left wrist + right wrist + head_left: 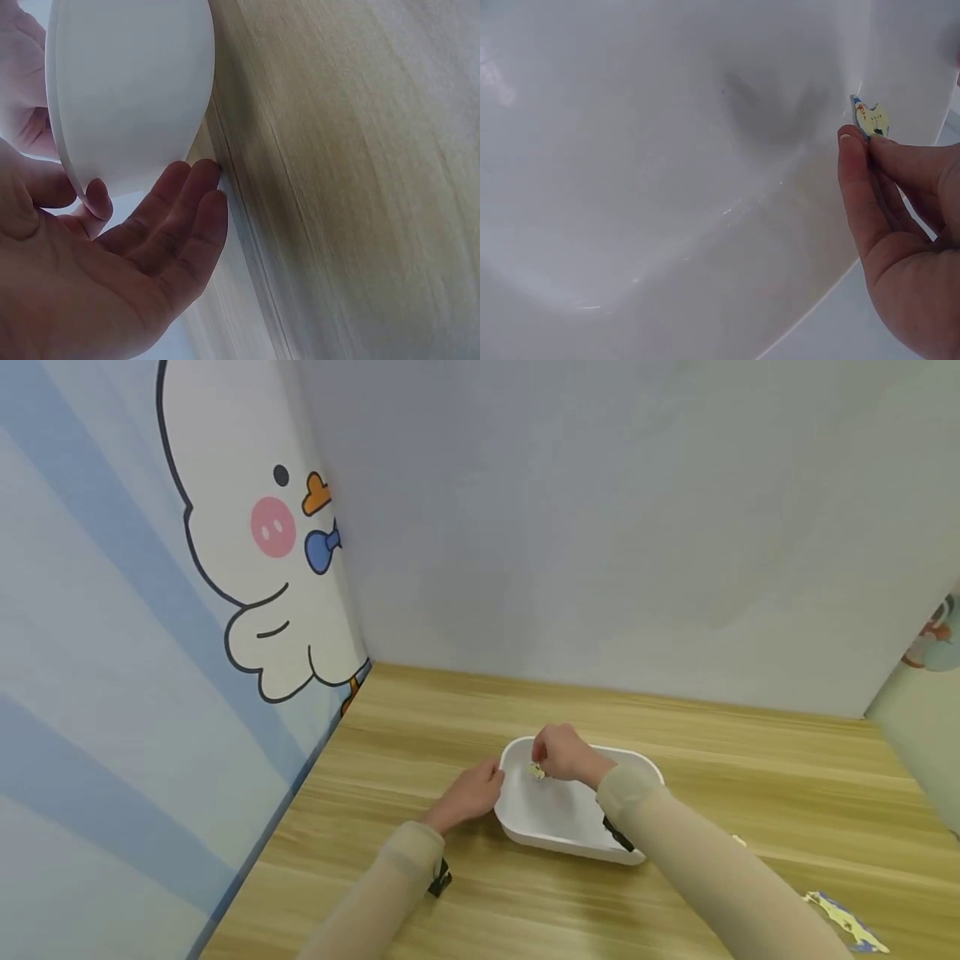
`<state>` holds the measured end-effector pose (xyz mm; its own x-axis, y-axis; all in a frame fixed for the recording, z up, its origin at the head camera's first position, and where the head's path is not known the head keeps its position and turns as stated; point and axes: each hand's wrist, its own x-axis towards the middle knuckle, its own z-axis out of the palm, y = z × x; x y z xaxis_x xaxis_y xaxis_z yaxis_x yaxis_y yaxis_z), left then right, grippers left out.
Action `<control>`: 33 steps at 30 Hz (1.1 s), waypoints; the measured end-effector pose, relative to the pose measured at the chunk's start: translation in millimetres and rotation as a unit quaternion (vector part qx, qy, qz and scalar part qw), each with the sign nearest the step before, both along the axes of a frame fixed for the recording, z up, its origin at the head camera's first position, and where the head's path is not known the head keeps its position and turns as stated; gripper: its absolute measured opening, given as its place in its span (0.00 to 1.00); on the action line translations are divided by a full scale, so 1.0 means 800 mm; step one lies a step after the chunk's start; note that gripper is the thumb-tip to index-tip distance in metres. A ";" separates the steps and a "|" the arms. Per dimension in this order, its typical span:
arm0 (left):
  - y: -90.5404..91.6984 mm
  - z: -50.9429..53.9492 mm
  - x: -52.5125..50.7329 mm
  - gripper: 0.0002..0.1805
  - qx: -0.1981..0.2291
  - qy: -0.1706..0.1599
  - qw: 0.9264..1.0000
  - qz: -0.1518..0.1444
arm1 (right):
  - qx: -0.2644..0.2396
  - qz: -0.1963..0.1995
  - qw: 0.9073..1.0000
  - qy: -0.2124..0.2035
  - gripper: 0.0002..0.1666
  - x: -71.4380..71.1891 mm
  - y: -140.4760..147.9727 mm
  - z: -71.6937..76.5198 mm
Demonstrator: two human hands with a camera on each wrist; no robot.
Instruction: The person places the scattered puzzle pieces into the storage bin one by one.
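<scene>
Spreading behind everything, a pale grey wall (600,527) met the far edge of my wood-grain bench (435,710). On that bench stood my white tray (547,843), upright, its long axis running from left to right with the right end a little nearer me. Two cream sleeves (727,868) reached in from my side, the right one crossing in front of the tray's right end.

My left hand (468,792) was at the tray's left end, thumb and forefinger pinching the rim while its other three fingers (201,236) reached out loosely below, near the outer wall. My right hand (564,752) was over the interior towards the far left corner, gripping a small printed piece (871,118) between thumb and forefinger, most of it sticking out past the tips.

Everything hung on that pinch: the piece lay straight ahead of my right fingertips, above the tray, to the right of my left hand and slightly farther away. The right hand was the nearer, since it had hold of it; whether the lower edge touched the tray I could not tell.

Well apart, at my lower right, lay a flat yellow-and-blue piece (846,920), and nearer the tray a tiny pale bit (738,840) just beside the sleeve.
</scene>
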<state>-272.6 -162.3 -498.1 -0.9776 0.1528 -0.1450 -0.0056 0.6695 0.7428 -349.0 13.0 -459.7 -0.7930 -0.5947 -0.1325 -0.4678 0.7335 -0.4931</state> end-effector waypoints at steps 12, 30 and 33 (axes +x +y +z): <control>0.001 -0.004 0.000 0.11 0.015 -0.013 1.000 -0.003 | 0.014 0.031 0.998 0.059 0.09 0.001 -0.012 -0.024; 0.000 0.003 -0.002 0.11 0.015 -0.003 1.000 -0.011 | 0.026 0.009 0.997 0.075 0.09 0.001 -0.019 -0.034; 0.000 0.002 -0.001 0.11 0.019 -0.006 1.000 -0.011 | 0.031 0.012 0.996 0.080 0.09 0.000 -0.019 -0.036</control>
